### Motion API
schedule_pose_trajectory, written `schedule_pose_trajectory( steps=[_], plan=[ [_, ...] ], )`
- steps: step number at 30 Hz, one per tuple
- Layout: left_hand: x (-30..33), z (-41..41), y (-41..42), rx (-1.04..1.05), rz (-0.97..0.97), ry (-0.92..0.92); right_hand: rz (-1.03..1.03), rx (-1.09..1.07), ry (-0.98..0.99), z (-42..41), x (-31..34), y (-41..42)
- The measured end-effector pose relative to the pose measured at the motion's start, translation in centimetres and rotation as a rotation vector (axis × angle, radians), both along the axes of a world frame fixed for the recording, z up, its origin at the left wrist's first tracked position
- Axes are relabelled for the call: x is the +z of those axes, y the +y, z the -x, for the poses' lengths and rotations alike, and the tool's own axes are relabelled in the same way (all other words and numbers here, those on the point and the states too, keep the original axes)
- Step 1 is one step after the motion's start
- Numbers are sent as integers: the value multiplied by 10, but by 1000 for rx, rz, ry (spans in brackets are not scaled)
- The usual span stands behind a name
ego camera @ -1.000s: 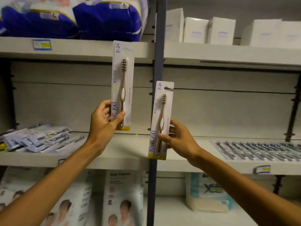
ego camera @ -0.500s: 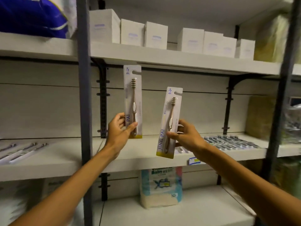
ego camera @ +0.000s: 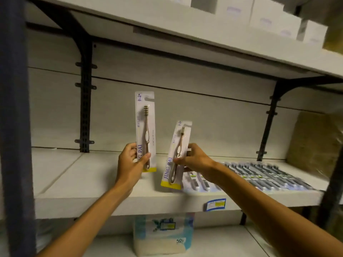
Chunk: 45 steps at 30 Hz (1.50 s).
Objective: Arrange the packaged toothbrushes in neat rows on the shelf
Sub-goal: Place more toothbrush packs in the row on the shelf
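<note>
Left hand (ego camera: 130,164) grip pinches upright toothbrush pack (ego camera: 145,130) at its base; right hand (ego camera: 194,160) grip pinches tilted pack (ego camera: 176,154) mid-length, above the shelf (ego camera: 83,182).

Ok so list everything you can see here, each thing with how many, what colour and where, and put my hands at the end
held toothbrush packs: two, white card with yellow bottom edge, one upright, one tilted, above the middle shelf
flat toothbrush packs: many, too blurred to count, dark and pale, rows on the right of the middle shelf
middle shelf: one, white
price tag: one, blue and yellow, middle shelf front edge
white boxes: several, upper shelf
tissue pack: one, pale blue and white, lower shelf
brown wrapped bundle: one, far right of the middle shelf
brackets: two, black, back wall
left hand: grips the upright pack
right hand: pinches the tilted pack
</note>
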State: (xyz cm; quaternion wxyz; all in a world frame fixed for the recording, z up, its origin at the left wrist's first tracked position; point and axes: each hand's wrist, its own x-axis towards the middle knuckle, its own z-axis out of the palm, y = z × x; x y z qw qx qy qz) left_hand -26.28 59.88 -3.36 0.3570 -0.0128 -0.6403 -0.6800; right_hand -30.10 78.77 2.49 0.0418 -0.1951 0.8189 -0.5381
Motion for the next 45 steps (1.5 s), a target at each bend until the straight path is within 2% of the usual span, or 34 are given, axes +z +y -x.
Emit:
schedule_pose_trajectory(
  steps=[8, 15, 21, 23, 28, 32, 36, 40, 45],
  plan=[
    [-15, 4, -7, 68, -143, -36, -204, 73, -142, 44, -27, -26],
    [-14, 2, -4, 24, -100, -105, -535, 133, -56, 55, -25, -27],
    [-14, 0, -4, 23, -84, -143, -906, 228, 165, 62, -30, -32],
    [-13, 0, -3, 18, -79, -151, -954, 234, 217, 66, -32, -32],
    [-14, -1, -5, 2, -79, -165, -842, 205, 320, 74, -40, -23],
    [-11, -2, -4, -43, -111, -151, -339, 128, 469, 76, -26, 3],
    [-11, 0, -4, -82, -137, -167, -74, -6, 689, 70, -25, 30],
    [-11, 2, -4, -126, -122, -193, 86, -100, 779, 66, -49, 47],
    [-13, 2, -2, -172, -41, -304, 149, -151, 798, 66, -66, 51]
  ],
)
